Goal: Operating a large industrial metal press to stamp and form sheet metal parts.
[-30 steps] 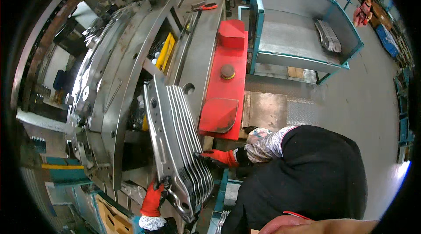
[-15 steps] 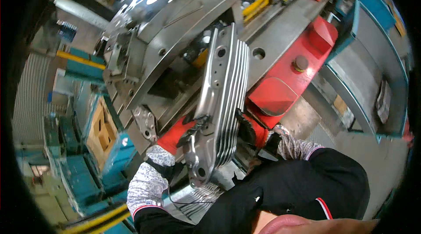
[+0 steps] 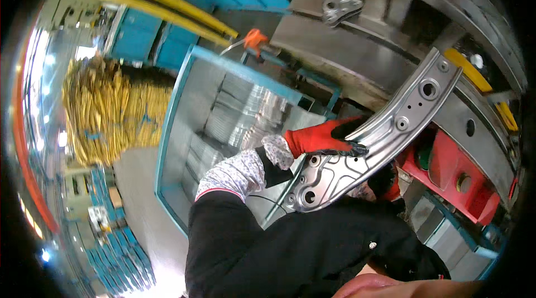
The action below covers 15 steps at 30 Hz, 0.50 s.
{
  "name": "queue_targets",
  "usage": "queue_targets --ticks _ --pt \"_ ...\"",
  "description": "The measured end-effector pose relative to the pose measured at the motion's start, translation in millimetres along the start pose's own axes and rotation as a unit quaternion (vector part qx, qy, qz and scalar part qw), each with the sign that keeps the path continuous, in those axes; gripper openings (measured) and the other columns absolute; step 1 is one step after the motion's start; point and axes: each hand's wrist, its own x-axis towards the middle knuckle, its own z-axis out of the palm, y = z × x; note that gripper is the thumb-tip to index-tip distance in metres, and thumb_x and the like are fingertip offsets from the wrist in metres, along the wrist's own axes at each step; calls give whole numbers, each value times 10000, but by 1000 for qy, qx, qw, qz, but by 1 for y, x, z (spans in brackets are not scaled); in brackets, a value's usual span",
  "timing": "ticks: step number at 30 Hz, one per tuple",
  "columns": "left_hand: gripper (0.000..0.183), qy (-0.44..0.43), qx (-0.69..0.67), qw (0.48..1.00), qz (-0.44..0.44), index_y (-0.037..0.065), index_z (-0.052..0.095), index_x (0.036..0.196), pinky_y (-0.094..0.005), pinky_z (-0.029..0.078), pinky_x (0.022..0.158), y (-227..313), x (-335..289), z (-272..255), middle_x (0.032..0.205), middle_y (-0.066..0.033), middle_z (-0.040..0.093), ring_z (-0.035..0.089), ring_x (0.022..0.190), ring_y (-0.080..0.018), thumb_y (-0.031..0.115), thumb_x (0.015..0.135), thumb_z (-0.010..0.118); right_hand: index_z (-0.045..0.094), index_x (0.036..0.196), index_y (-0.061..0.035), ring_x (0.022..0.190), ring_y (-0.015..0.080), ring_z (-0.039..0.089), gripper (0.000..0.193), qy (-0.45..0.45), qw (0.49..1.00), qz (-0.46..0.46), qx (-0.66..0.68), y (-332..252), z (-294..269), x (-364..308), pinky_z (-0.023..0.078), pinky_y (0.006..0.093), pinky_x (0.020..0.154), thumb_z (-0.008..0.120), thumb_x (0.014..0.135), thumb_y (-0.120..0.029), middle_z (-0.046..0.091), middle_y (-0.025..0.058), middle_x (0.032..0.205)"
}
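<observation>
Blue-rimmed metal bin (image 3: 245,73): contains stacked sheet-metal parts (image 3: 237,105). Stamped steel bracket (image 3: 388,140): tilted before the torso, right of the bin. Left hand (image 3: 324,139), red-gloved: grasps the bracket's left edge, fingers over its face. Right hand (image 3: 385,179): at the opposite edge, mostly hidden; grip cannot be determined.
</observation>
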Motion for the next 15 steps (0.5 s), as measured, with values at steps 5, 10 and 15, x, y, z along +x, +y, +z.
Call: queue_targets --ticks 5,10,15 --pt "881 72 -133 988 39 -16 189 1391 -305 208 1056 -44 -67 19 1395 -130 321 289 1271 -187 228 723 709 504 1141 -38 763 202 540 296 -80 740 -313 -590 -11 7 -8 452 342 658 415 917 -211 567 64 866" --pt "928 132 -124 971 158 -30 210 1382 -309 175 1067 -87 -184 -5 1422 -136 277 247 1301 -192 347 705 720 483 1178 -34 853 179 529 318 -135 767 -257 -572 19 87 -4 444 316 744 463 905 -194 566 62 966" --pt "897 271 -99 932 222 -46 218 1374 -308 203 1058 -132 -280 -10 1397 -147 317 293 1280 -196 397 729 656 469 1209 -34 901 127 512 354 -197 848 -140 -472 34 171 34 430 263 792 535 883 -154 554 40 1038"
